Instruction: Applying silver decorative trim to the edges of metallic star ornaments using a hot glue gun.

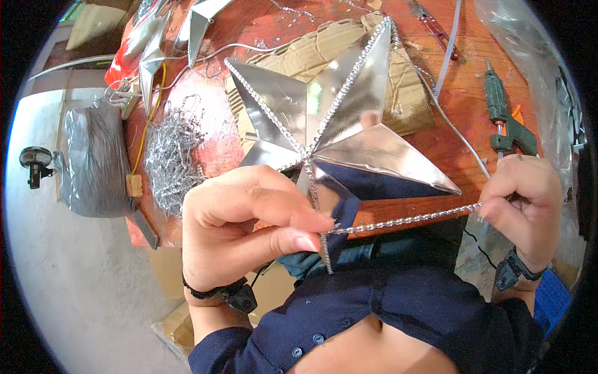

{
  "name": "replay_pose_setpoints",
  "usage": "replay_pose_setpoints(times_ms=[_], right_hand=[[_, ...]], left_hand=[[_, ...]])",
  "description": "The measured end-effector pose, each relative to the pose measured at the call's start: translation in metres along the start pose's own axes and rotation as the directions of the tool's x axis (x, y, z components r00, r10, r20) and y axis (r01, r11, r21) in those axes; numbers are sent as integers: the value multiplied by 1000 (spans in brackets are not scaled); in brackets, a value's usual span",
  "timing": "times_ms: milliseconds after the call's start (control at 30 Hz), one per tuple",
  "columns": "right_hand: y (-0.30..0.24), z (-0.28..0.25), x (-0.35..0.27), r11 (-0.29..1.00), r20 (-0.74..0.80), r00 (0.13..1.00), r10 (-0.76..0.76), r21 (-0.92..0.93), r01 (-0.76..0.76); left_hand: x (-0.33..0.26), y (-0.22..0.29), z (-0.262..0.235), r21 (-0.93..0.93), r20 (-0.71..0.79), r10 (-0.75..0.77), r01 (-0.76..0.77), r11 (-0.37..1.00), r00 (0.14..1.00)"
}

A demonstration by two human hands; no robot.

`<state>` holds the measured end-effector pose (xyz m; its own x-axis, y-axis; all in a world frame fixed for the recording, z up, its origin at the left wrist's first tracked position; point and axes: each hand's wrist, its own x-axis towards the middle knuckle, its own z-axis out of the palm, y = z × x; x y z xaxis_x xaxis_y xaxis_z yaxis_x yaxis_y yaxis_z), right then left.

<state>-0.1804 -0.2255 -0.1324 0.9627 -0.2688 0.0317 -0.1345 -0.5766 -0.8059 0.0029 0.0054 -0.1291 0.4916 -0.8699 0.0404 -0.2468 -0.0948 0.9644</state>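
Observation:
A large shiny silver star [349, 106] lies on a piece of cardboard, with sparkly silver trim along several of its ridges. One of its points reaches over the table's near edge toward me. A length of silver bead trim [405, 220] runs taut between my hands, beside that near point. My left hand [255, 224] pinches its left end between thumb and forefinger, close against the star's lower point. Off to the right, my right hand [523, 202] grips the other end with curled fingers. Beyond my right hand rests a green glue gun [507, 118] with an orange trigger.
The cardboard [408, 93] covers part of the reddish wooden table [461, 118]. Left of the star sits a tangled heap of silver trim [171, 162]. Smaller silver stars [152, 62] lie at the far left. A red-handled cutter [436, 31] lies at the back, and a pale cord crosses the table.

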Motion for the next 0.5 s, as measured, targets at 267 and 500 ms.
replay_pose_setpoints(times_ms=[267,500], right_hand=[[11,8,5,995,104,990,-92,57,87],[12,11,7,979,149,969,-197,82,187]], left_hand=[[11,4,14,-70,-274,-160,147,987,948],[22,-4,18,349,-210,113,-33,937,971]])
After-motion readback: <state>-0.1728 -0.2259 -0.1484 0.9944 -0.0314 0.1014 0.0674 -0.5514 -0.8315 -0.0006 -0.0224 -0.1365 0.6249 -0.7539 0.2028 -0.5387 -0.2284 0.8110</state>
